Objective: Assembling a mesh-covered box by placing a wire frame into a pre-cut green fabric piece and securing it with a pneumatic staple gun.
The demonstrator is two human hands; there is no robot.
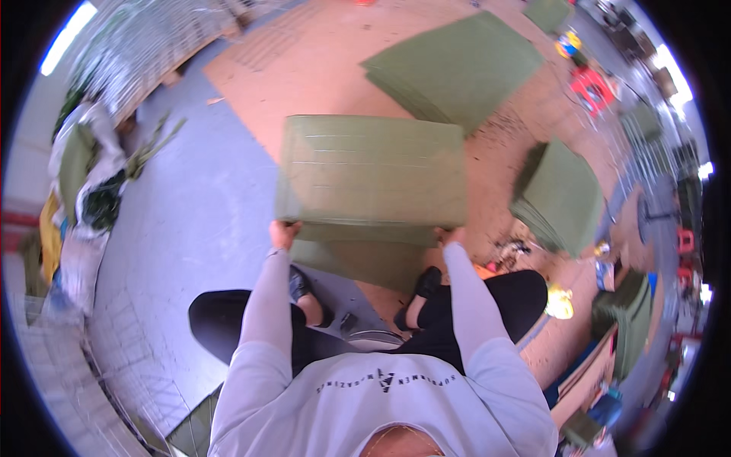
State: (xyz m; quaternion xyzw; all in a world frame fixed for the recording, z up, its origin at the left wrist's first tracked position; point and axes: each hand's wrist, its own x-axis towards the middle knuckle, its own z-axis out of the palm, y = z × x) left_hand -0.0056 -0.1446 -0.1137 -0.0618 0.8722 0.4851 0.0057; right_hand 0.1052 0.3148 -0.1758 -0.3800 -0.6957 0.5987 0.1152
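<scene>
A thin, see-through green sheet [373, 171] with pale lines across it stretches out in front of me. My left hand [285, 234] is closed on its near left corner. At the near right corner, my right hand [451, 234] also grips the edge, with its fingers partly hidden and blurred. Closer to my feet, more green material [358, 257] shows below the held edge; whether it is joined to the sheet I cannot tell. Beyond the far edge lies a broad stack of green sheets [464, 68].
A second stack of green sheets [567, 198] lies to the right. Red stools [590, 90] stand farther off. Wrapped goods [152, 61] fill the far left, and bags [80, 206] line the left side. Tan boarding [304, 53] covers part of the grey floor [198, 183].
</scene>
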